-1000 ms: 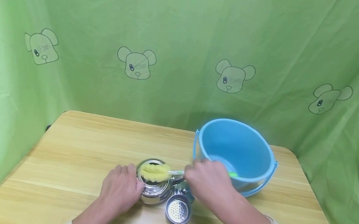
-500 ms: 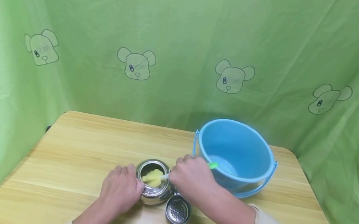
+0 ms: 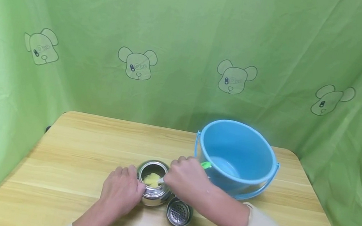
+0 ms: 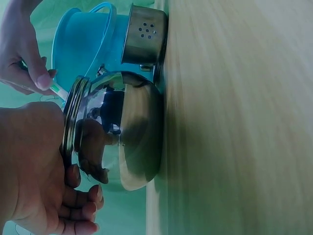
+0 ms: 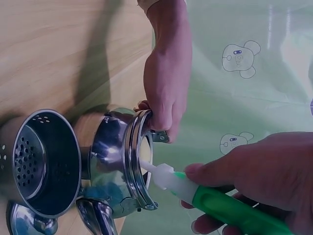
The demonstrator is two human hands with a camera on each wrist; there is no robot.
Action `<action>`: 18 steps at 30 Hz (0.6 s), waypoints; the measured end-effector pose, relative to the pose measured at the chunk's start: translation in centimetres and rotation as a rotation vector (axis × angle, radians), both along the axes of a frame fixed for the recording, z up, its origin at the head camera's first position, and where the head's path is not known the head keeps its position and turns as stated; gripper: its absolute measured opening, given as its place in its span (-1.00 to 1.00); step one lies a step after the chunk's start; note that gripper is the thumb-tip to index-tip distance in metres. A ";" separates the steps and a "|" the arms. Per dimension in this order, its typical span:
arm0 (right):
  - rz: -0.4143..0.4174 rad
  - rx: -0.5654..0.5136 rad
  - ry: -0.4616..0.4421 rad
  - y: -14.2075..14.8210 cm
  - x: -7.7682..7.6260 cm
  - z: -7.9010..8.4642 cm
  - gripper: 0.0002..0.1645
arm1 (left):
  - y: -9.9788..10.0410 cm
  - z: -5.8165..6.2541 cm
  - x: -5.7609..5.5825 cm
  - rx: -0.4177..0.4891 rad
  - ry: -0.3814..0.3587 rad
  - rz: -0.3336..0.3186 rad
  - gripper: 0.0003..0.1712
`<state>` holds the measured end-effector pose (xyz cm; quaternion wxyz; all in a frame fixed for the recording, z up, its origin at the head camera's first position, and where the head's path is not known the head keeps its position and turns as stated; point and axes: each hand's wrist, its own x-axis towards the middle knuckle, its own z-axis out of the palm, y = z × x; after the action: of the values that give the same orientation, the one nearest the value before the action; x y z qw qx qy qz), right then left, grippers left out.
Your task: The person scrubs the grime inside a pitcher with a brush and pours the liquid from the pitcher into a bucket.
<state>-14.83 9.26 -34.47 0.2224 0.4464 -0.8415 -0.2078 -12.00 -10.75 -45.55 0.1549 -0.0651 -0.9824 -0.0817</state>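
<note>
A shiny steel teapot (image 3: 155, 200) stands uncovered on the wooden table. My left hand (image 3: 122, 188) grips it at the left side of its rim, as the right wrist view also shows. In my right hand (image 3: 188, 179) is a sponge bottle brush (image 5: 230, 208) with a green and white handle, gripped by curled fingers and thumb. Its yellow sponge head (image 3: 152, 179) sits inside the teapot's mouth, and the lower part of the head is hidden. The spout (image 5: 97, 215) shows in the right wrist view.
A perforated steel strainer basket (image 3: 179, 213) stands right of the teapot, with a domed steel lid (image 5: 29, 223) close by. Behind my right hand is a blue bucket (image 3: 235, 149) with its handle hanging down. A green curtain (image 3: 182, 101) surrounds the table (image 3: 90, 146).
The brush head has gone from lying over the teapot's mouth down into it. My right hand has moved left and closer to the rim. The left hand stays in place.
</note>
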 end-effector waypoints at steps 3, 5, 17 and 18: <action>0.019 0.009 0.005 -0.3 -0.2 -0.1 -0.77 | 0.0 0.0 0.0 0.000 0.013 0.001 -0.74; 0.035 0.015 0.009 -0.5 -0.3 -0.2 -0.78 | 0.0 0.1 0.0 0.001 0.024 -0.001 -0.74; 0.089 0.049 0.056 -1.5 -1.1 -0.5 -0.72 | 0.0 0.2 0.1 -0.019 0.039 -0.008 -0.75; 0.093 0.050 0.060 -1.6 -1.2 -0.6 -0.72 | 0.0 0.2 0.2 -0.022 0.043 -0.010 -0.75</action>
<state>-16.00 7.67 -35.04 0.2455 0.4839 -0.8075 -0.2314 -11.83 -10.71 -45.35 0.1746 -0.0734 -0.9794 -0.0700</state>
